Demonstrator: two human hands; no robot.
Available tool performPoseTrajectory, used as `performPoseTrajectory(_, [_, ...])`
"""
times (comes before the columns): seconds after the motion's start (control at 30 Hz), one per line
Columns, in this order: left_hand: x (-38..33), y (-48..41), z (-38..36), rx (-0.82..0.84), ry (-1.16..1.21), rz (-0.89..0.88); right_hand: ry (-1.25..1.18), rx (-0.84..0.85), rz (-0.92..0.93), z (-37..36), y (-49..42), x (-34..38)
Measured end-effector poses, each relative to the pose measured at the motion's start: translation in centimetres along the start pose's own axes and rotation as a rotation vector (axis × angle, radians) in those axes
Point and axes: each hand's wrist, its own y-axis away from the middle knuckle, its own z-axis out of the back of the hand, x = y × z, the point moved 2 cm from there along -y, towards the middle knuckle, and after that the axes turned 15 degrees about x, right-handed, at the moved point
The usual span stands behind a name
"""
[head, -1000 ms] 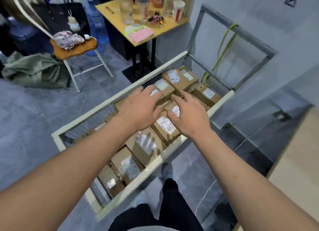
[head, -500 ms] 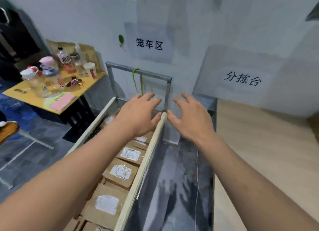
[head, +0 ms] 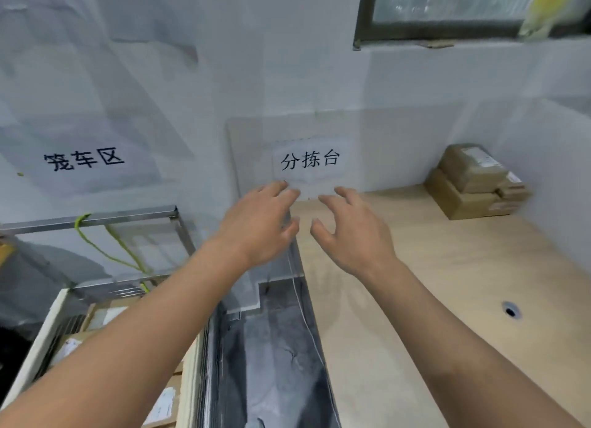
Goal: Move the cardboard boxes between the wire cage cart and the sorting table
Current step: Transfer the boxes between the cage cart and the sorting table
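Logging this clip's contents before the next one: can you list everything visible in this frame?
sorting table: one, light wood, right side against the wall
cable hole: one, dark, in the table top
cardboard boxes on table: small stack, brown, far right corner; count blurred
wire cage cart: one, cream frame, lower left
cardboard boxes in cart: several, brown with white labels, partly behind the left arm
green strap: one, hanging from the cart's metal rear bar
wall signs: two, black characters on white, one above the cart, one above the table
window: one, dark frame, top right
floor: dark grey, between cart and table
left hand: open, empty, at the table's left edge
right hand: open, empty, over the table
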Motion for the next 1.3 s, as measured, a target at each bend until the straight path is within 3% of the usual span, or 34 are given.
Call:
performPoseTrajectory(0.6, [-5.5, -27.1, -0.5, 0.151, -0.069, -0.565, -0.101, -0.091, -0.626, 1.2, -10.5, -13.4])
performPoseTrajectory(1.3, [-23.7, -49.3, -8.5, 0.319, -0.121, -0.725, -0.214, -0.080, -0.890, 3.2, -17.4, -37.5])
